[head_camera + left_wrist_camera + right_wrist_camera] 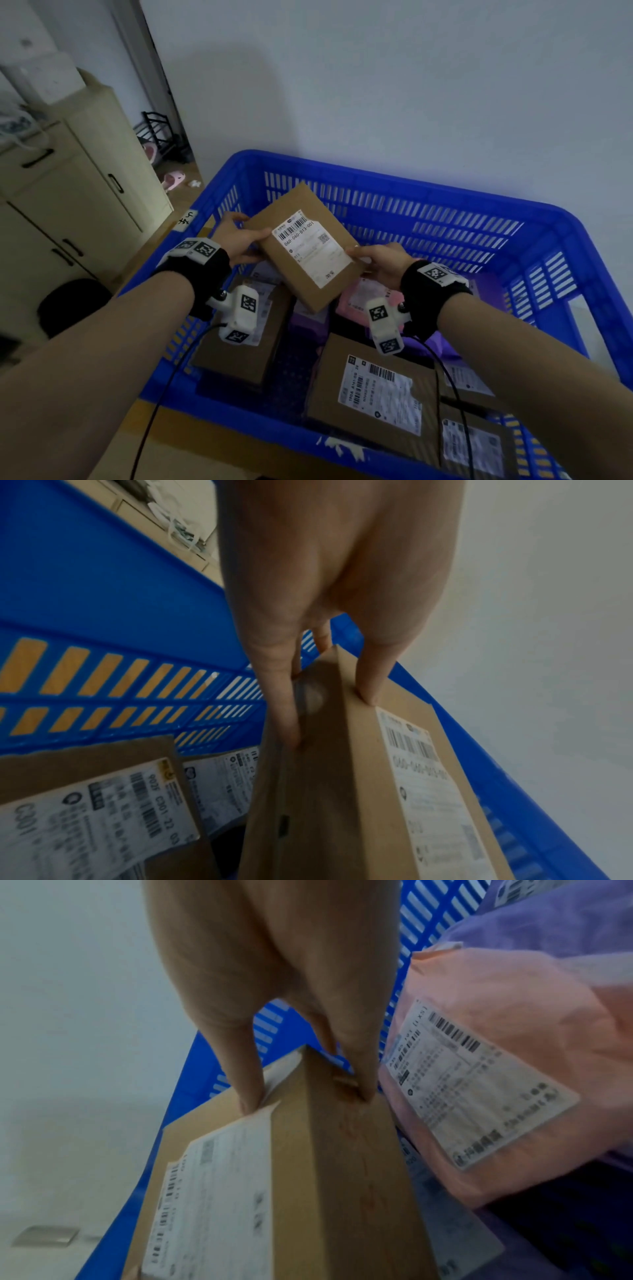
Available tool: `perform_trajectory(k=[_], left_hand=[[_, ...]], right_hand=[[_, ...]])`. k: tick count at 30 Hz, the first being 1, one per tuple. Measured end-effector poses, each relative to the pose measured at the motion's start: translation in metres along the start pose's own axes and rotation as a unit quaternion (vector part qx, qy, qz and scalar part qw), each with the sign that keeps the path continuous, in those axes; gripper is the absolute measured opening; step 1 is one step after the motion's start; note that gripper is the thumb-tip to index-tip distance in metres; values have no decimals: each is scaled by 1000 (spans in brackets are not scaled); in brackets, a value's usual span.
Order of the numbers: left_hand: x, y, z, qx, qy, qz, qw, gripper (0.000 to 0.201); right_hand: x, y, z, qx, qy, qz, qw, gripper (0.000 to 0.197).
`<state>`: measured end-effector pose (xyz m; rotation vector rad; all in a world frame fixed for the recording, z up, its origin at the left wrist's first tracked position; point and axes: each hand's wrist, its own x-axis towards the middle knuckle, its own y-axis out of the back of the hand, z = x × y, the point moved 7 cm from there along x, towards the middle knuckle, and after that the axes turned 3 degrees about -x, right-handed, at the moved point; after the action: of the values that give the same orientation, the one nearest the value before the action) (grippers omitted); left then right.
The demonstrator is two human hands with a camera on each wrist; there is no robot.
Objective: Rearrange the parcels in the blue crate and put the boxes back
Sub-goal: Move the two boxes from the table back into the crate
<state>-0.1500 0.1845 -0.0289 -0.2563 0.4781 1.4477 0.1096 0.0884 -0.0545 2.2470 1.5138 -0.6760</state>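
Observation:
A flat brown cardboard box [301, 246] with a white shipping label is held tilted above the blue crate [548, 219]. My left hand [239, 236] pinches its left edge, thumb on top [369, 680] and fingers beneath [284, 712]. My right hand [373, 258] pinches the opposite edge the same way, thumb [246, 1085] on the label side. The same box [359, 791] [308, 1177] fills both wrist views. Below lie other labelled cardboard boxes [373, 394] [85, 813], a pink mailer bag [496, 1069] [356, 298] and a purple bag [445, 342].
The crate's slatted walls [120, 680] rise on all sides and it stands against a white wall [376, 85]. A beige cabinet [68, 192] is at the left. Cables from the wrist cameras hang over the crate's front rim [274, 431].

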Motion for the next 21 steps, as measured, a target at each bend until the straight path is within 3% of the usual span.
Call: perform_trajectory(k=[5,8,11,13,16,21], left_hand=[[-1,-5,-10,59,45,-51,996,50],[-1,0,-16,88,69,-65,992,37],[4,4,-11,94,49,-38,994,33],[6,2,-10,121,37,-24,992,41],[14,2,-8,180,9,-9,984,55],[30,6,-12,258,7,-18,966,55]], right_hand=[[7,11,9,87,12,53,995,50],[11,13,9,87,12,57,995,38],[12,0,5,46,-4,-7,999,45],[13,-15,2,29,-10,-51,998,41],[19,-27,4,13,-11,-42,999,47],[46,-32,32,-39,-36,-23,998,53]])
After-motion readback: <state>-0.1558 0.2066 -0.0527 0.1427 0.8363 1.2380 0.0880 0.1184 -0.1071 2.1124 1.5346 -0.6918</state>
